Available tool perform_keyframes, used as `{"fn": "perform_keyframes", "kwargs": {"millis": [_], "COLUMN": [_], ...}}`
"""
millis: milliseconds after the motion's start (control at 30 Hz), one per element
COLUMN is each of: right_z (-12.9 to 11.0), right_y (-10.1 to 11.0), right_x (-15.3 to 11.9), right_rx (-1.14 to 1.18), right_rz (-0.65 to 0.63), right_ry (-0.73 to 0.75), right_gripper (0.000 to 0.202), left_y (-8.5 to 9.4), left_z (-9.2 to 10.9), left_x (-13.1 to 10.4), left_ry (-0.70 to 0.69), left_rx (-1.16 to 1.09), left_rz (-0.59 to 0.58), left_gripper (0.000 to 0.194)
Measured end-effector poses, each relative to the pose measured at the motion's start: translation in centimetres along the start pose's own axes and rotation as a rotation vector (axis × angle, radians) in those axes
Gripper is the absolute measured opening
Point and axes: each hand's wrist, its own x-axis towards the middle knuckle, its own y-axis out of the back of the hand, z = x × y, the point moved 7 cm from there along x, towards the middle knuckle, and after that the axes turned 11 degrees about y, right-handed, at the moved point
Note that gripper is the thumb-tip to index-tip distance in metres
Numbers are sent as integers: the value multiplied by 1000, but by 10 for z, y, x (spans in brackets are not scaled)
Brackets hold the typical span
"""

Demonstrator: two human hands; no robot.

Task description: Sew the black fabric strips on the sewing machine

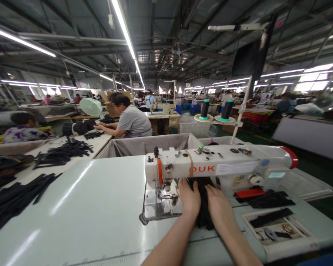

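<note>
A bundle of black fabric strips (204, 207) lies on the table under the arm of a white sewing machine (227, 162). My left hand (189, 197) is against the bundle's left side, its thumb along the strips and its fingertips partly hidden under the machine arm. On the other side, my right hand (218, 207) grips the strips, with its far fingers out of sight. Just left of my hands are the needle and presser foot (168, 194) over the metal plate (152, 207).
Piles of black strips (63, 151) lie on the left tables. Loose black pieces (272, 199) and an open tray (283, 229) are at the right. Thread cones (204, 109) stand behind the machine. A co-worker (133, 118) handles strips near a green fan (91, 107).
</note>
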Motion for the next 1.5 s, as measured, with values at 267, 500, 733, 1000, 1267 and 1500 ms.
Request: {"fn": "perform_keyframes", "kwargs": {"millis": [267,500,733,1000,1267,1500], "right_z": [9,45,41,40,57,64], "right_y": [50,54,47,83,146,137], "right_x": [-23,-23,-6,-24,-61,-70], "right_rx": [-88,-321,-397,-456,-369,-114], "right_rz": [50,-187,-244,-241,96,258], "right_ry": [17,-339,-383,-342,-477,-452], "right_gripper": [37,33,25,11,30,46], "left_y": [14,-4,5,-45,-74,-80], "left_z": [-18,-8,22,70,74,78], "left_x": [-32,-37,-43,-38,-35,-31], "left_ry": [-191,-168,-368,-459,-465,-522], "left_rx": [103,254,360,541,687,641], "left_rz": [-90,-200,-181,-200,-231,-222], "left_gripper": [62,61,54,22,48,61]}}
